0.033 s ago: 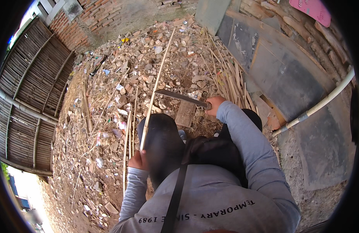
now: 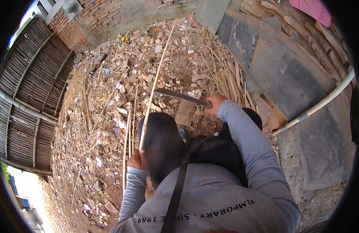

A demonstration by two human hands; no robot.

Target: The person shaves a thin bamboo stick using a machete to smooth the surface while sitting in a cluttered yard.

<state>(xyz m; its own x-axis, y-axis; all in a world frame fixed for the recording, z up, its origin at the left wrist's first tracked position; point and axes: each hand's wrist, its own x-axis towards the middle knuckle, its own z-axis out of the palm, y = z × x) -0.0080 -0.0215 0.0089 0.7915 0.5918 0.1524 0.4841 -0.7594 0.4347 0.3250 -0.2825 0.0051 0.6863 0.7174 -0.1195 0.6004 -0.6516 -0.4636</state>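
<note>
My left hand (image 2: 137,160), beside my left knee, is closed round the near end of a long, pale bamboo strip (image 2: 147,114). The strip slants away past the outer side of that knee, its far end high over the rubble. In front of my right knee, my right hand (image 2: 216,104) grips the handle of a machete (image 2: 179,95). Its dark, broad blade points left, and the tip meets the strip in the picture; whether they touch I cannot tell. A worn wooden block (image 2: 185,113) lies on the ground just below the blade.
More bamboo strips lie left of my knee (image 2: 129,128) and in a heap (image 2: 230,77) at the right. Broken brick and litter cover the ground. Dark sheets (image 2: 288,77) and a pale pole (image 2: 323,105) stand at right; a bamboo fence (image 2: 30,93) is at left.
The bamboo strip and my left hand have shifted very slightly to the left, with the strip's far end a little farther away. The machete has hardly moved.
</note>
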